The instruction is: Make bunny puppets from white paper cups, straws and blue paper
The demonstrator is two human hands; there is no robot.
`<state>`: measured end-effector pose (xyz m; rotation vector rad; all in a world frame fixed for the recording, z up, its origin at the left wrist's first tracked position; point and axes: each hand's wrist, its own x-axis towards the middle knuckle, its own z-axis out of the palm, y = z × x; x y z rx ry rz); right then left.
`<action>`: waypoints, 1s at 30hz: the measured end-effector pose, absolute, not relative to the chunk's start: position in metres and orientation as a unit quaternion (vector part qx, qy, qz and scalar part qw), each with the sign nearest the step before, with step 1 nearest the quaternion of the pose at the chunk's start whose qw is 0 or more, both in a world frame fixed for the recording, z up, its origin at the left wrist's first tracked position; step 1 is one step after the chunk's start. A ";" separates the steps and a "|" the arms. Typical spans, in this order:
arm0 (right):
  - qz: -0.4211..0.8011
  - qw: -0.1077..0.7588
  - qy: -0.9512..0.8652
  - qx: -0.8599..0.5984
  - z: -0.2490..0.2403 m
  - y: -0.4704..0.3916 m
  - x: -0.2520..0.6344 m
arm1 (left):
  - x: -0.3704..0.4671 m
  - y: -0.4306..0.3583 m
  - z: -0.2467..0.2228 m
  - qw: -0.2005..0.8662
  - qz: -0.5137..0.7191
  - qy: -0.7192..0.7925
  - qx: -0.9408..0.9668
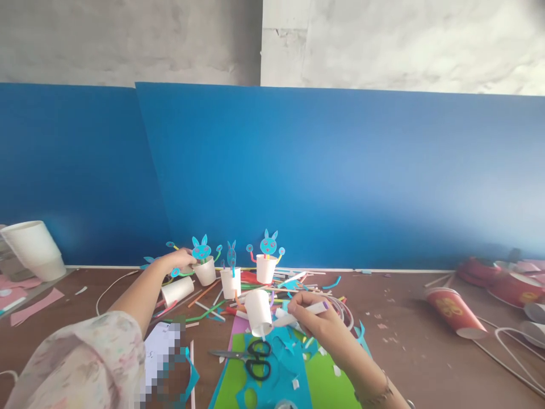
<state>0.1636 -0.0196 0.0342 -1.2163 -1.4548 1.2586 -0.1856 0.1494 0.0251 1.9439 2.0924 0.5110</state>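
Note:
My left hand reaches far out to a white paper cup with a blue paper rabbit on it. Its fingers are closed at the cup's left rim, the tips partly hidden behind the rabbit. Between finger and thumb of my right hand is a white marker with a purple end. A plain-faced paper cup with pipe-cleaner arms stands just left of that hand. Two more rabbit cups, a narrow one and a wider one, stand behind it. Another cup lies on its side.
Black-handled scissors lie on blue and green paper in front. Pipe cleaners and scraps surround the cups. Stacked white cups stand at left; a red paper cup lies at right. A blue panel borders the table's back.

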 end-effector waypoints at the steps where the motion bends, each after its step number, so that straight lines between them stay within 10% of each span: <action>1: 0.501 0.423 -0.580 -0.483 0.035 -0.019 0.164 | -0.188 0.147 0.029 0.140 0.159 0.725 0.656; 14: 0.471 0.497 -0.546 -0.482 0.032 -0.009 0.178 | -0.144 0.072 0.083 -0.065 0.247 0.737 0.625; 30: 0.426 0.604 -0.479 -0.473 0.058 -0.019 0.215 | 0.073 0.113 0.022 0.020 0.007 0.441 0.897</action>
